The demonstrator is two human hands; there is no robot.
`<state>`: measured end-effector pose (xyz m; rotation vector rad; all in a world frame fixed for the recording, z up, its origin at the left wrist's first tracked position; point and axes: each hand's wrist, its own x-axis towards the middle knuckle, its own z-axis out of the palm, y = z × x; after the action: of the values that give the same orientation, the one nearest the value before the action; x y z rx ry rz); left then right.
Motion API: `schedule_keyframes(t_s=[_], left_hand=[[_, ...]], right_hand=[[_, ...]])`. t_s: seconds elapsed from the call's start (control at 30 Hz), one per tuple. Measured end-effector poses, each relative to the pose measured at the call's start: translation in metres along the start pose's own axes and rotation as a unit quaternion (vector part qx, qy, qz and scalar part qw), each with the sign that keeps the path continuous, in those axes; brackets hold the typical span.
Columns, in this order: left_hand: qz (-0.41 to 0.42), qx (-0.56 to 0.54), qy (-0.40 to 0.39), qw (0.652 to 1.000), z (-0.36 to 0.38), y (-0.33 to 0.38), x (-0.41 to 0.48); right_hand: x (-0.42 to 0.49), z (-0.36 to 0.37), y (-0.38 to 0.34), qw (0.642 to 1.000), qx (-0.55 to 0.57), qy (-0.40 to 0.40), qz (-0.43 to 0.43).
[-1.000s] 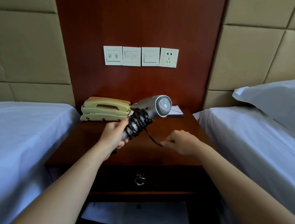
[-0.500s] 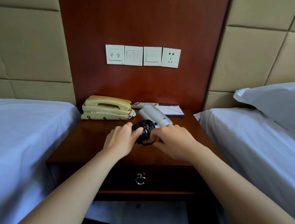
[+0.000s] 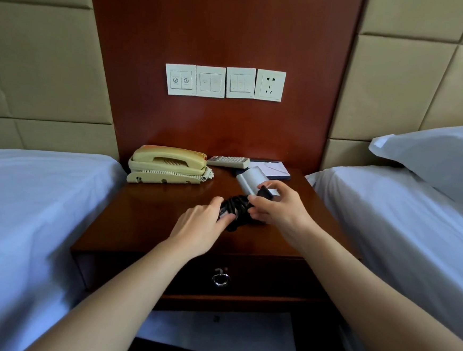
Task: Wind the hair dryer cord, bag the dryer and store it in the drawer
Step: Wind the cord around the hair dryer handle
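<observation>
Right hand [image 3: 278, 204] closed in from the loose cord end onto the dryer, now pinching the black plug between thumb and fingertips, just right of the cord bundle [image 3: 236, 210]. Left hand [image 3: 201, 225] curled on the handle end, fingers against the coil's left side. Hair dryer [image 3: 251, 178] dropped low over the nightstand [image 3: 143, 223], barrel pointing far; whether touching the top, unclear. Winding looked essentially finished, plug tuck probably remaining. No bag spotted. Drawer [image 3: 258, 281] closed, near edge below both hands.
</observation>
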<state>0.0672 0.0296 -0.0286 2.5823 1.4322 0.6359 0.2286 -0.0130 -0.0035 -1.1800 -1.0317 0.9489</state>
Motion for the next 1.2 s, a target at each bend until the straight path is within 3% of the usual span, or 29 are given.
schedule_keyframes(t_s=[0.13, 0.23, 0.33, 0.53, 0.67, 0.8, 0.93, 1.2], left_hand=[[0.014, -0.017, -0.032, 0.999, 0.011, 0.002, 0.000], [0.004, -0.063, -0.092, 0.994, 0.019, -0.001, 0.002], [-0.006, -0.102, -0.110, 0.989, 0.022, -0.005, 0.005], [-0.041, -0.150, -0.069, 0.985, 0.009, -0.014, 0.008], [-0.051, -0.128, -0.060, 0.989, 0.008, -0.015, 0.012], [-0.122, -0.186, -0.024, 0.975, 0.009, -0.013, 0.022], [-0.179, -0.260, 0.002, 0.949, 0.015, -0.004, 0.033], [-0.280, -0.404, -0.028, 0.870, 0.028, 0.004, 0.051]], right_hand=[[0.003, 0.002, 0.016, 1.000, 0.008, 0.025, -0.012], [0.002, 0.001, 0.028, 0.992, -0.107, 0.005, -0.071], [-0.001, 0.001, 0.039, 0.946, -0.292, -0.008, -0.141], [-0.011, 0.004, 0.043, 0.890, -0.434, -0.031, -0.138], [-0.008, 0.008, 0.048, 0.880, -0.452, -0.056, -0.137], [-0.005, 0.008, 0.042, 0.910, -0.396, -0.060, -0.110], [0.001, 0.010, 0.041, 0.930, -0.354, -0.020, -0.095], [0.003, 0.017, 0.039, 0.931, -0.337, 0.060, -0.123]])
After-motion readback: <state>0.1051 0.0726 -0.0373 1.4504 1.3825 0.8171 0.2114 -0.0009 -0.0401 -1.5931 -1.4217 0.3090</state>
